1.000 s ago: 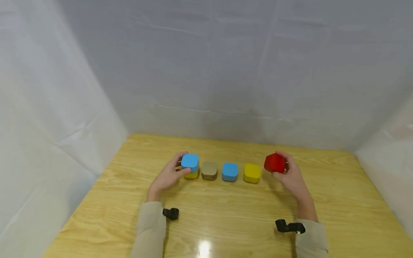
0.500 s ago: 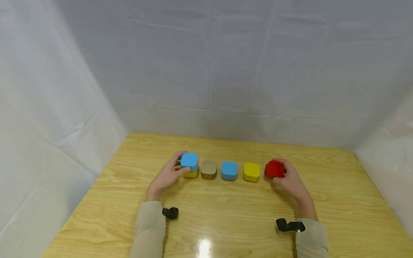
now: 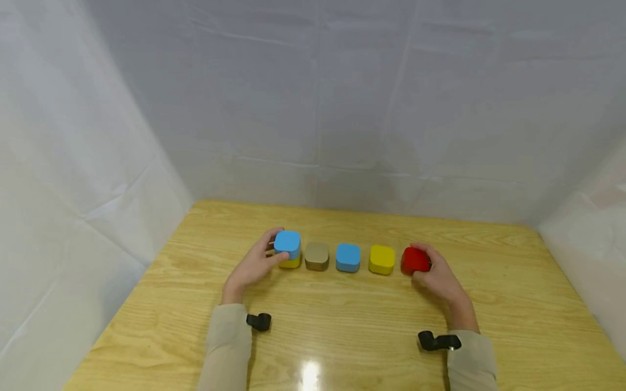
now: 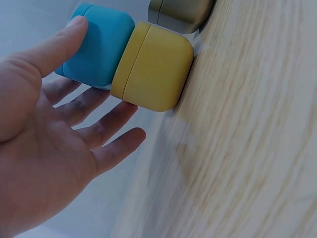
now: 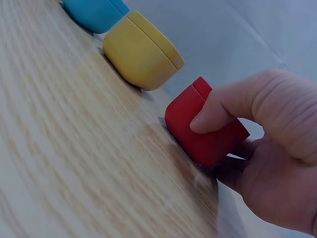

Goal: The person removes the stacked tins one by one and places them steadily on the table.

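Note:
A row of rounded blocks lies across the wooden table (image 3: 342, 326). At its left end a blue block (image 3: 287, 242) (image 4: 99, 44) sits stacked on a yellow block (image 3: 292, 264) (image 4: 153, 67). My left hand (image 3: 273, 251) holds the top blue block, its thumb (image 4: 59, 44) on the near side and the other fingers reaching behind. Then come a gold block (image 3: 317, 256), a second blue block (image 3: 348, 257) and a second yellow block (image 3: 381, 259). At the right end my right hand (image 3: 430, 264) grips a red block (image 3: 413, 260) (image 5: 198, 124), which rests on the table with my thumb (image 5: 223, 111) across it.
White cloth walls (image 3: 313, 108) close in the table at the back and on both sides. Bare wood lies in front of the row, where both beige sleeves (image 3: 227, 342) reach in. The gold block (image 4: 181, 12) stands right beside the stack.
My right hand has lowered the red block from the air onto the table, beside the yellow block at the right end of the row. My left hand has stayed on the stacked blue block.

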